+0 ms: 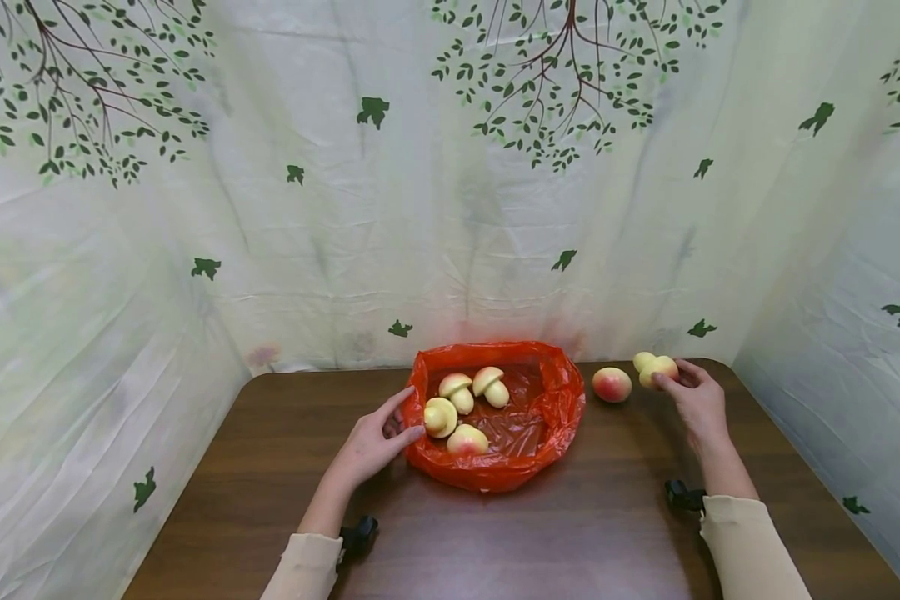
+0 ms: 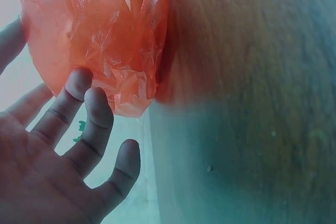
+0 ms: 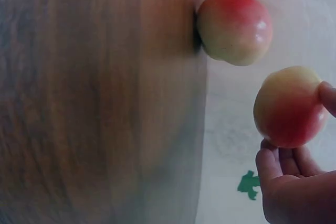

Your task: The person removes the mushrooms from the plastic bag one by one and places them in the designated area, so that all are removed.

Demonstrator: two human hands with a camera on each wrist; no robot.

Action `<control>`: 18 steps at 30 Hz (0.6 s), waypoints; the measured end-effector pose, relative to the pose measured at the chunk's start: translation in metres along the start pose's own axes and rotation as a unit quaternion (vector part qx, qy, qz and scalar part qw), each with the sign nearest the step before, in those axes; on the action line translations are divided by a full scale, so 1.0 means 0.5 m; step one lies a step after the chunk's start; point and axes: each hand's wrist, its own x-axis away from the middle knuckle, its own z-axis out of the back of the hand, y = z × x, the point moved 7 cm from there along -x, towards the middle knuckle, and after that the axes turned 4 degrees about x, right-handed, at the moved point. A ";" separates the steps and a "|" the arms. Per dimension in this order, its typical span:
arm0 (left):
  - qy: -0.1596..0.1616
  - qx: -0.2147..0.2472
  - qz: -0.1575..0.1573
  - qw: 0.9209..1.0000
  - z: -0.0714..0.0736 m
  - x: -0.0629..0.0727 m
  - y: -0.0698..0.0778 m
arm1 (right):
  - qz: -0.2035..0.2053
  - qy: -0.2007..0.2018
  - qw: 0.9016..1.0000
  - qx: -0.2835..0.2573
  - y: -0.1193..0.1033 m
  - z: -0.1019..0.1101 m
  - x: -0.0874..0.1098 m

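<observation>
My left hand holds the left rim of a red plastic bag, its thumb and forefinger at the edge. In the left wrist view, other fingertips lie against the bag's outer side. Inside the bag are several toy mushrooms with pale stems, among them one mushroom lying on its side. Off to the right, my right hand grips another mushroom by its red-and-yellow cap, thumb on one side and fingers on the other. A further mushroom lies beside it on the table, cap showing and stem hidden.
The bag and the loose mushroom are near the back edge of a brown wooden table. Behind it hangs a pale curtain printed with leaves and branches, which also closes in both sides.
</observation>
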 end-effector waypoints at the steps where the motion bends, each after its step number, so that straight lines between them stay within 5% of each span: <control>1: 0.001 0.000 0.000 1.000 0.000 0.000 0.000 | 0.001 0.000 1.000 0.002 0.004 -0.001 -0.002; 18: -0.003 0.000 -0.005 1.000 -0.002 -0.002 -0.004 | -0.004 -0.009 0.999 0.038 0.037 -0.013 -0.013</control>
